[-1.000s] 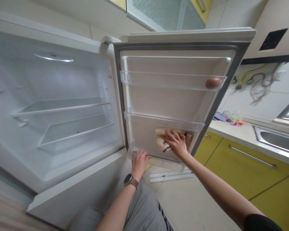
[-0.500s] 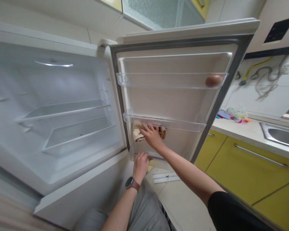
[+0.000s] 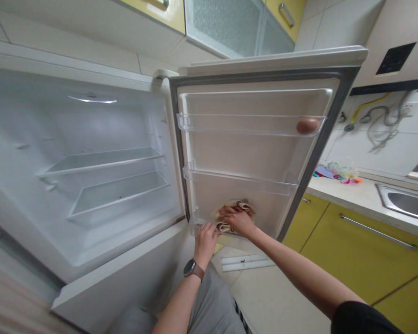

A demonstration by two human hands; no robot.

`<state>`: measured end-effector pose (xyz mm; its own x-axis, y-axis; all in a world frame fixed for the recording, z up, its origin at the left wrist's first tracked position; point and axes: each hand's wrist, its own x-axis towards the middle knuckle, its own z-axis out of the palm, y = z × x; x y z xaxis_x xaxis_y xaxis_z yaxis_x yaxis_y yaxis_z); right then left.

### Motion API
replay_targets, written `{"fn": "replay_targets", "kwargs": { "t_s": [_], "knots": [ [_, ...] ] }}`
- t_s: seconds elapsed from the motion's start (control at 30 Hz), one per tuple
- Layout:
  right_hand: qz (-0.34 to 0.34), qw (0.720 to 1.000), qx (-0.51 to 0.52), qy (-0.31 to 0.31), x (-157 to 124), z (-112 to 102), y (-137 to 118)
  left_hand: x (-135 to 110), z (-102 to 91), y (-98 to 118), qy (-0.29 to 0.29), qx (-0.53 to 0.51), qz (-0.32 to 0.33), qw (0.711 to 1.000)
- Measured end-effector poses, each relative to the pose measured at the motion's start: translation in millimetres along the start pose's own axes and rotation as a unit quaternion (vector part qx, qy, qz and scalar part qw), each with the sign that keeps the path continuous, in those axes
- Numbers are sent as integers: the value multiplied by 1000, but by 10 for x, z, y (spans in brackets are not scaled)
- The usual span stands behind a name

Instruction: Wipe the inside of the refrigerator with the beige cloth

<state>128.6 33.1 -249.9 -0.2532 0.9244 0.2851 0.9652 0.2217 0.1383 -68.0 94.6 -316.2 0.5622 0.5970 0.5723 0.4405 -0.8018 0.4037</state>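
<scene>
Cloth is where?

On the inside of the open fridge door, low down, below the middle rack. Bunched, with folds sticking out around the fingers.

Hands?

Right hand grasps the cloth, fingers bent over it, seemingly pressing it to the door. Left hand is at the lower rack, by its corner; can't tell whether it grips the edge or just rests there. Whether its fingertips touch the cloth, can't tell either.

Step?

Looks like wiping the inner face. Judgement only.

How to do it well?

Fold the cloth into a flat pad so no loose end snags on a rack. Keep the palm pressure even, use overlapping strokes, and work fingertips into the seams where panel meets rack. I'd brace the door with the left hand, since it probably swings when pushed, and go light on the clear racks; they could pop loose.

Anything else to mind?

Brown round thing, egg-like, in the top rack, right end. Avoid jolting the door; it may roll. Grey gasket likely needs a gentler touch.
</scene>
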Motion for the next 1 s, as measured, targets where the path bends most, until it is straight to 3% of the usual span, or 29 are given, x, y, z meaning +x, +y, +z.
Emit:
{"fn": "replay_targets", "kwargs": {
  "t_s": [0.13, 0.23, 0.37, 0.5, 0.57, 0.77, 0.83, 0.9, 1.0],
  "knots": [
    [-5, 999, -5, -48, -384, -30, 230, 7, 4, 20, 5, -8, -3, 1000],
    [12, 999, -31, -34, -643, -163, 403, 10, 19, 30, 8, -16, -6, 1000],
    [49, 990, -106, 73, -802, -483, 540, 15, 39, 34, 15, -23, -3, 1000],
    [136, 959, -152, 196, -752, -700, 516, 25, 48, 25, 13, -20, -2, 1000],
    [151, 955, -152, 206, -721, -683, 468, 29, 45, 22, 9, -22, -4, 1000],
    [110, 983, -101, 109, -874, -332, 344, 31, 33, 22, 5, -24, -11, 1000],
    [107, 986, -75, 104, -975, -297, 278, 33, 33, 22, 5, -24, -9, 1000],
    [86, 983, -57, 151, -1091, -386, 171, 37, 29, 24, 4, -28, -10, 1000],
    [34, 956, -23, 292, -1328, -757, -36, 38, 6, 32, 1, -36, -19, 999]
  ]
}}
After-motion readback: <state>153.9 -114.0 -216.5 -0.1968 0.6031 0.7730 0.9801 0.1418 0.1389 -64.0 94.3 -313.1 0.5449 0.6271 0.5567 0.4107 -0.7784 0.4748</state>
